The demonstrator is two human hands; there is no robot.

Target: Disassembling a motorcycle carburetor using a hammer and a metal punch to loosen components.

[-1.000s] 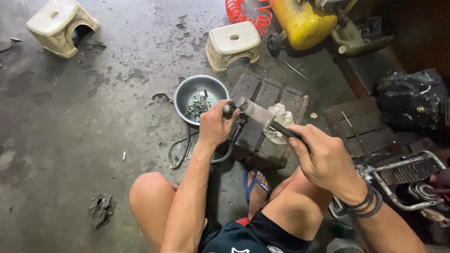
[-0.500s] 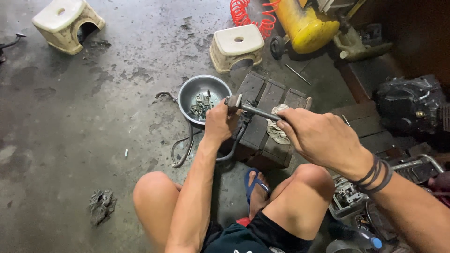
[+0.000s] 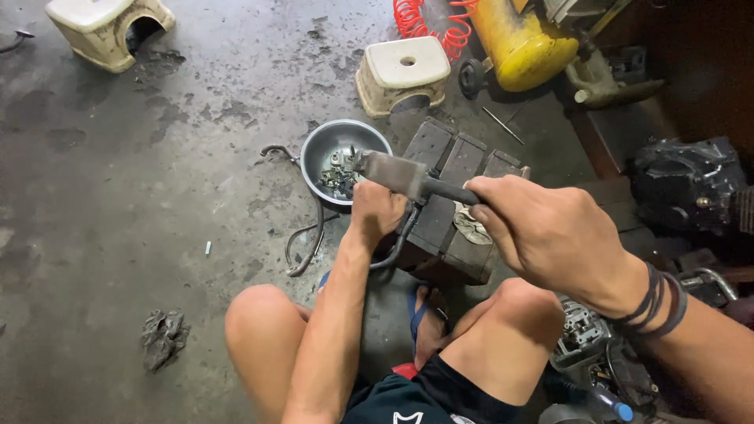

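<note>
Fingers of our right hand (image 3: 550, 232) wrap tight round the hammer (image 3: 408, 179), our left hand (image 3: 377, 212) grips something hidden on the wooden block (image 3: 455, 204), so we should hit gently.

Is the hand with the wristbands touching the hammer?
Touching. The head view shows the right hand wrapped around the dark handle of the hammer, its fingers closed on it.

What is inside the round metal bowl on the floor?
The bowl holds a small heap of dark and silvery metal parts, too small to identify. The hammer in the right hand and the left hand cover its near edge.
</note>
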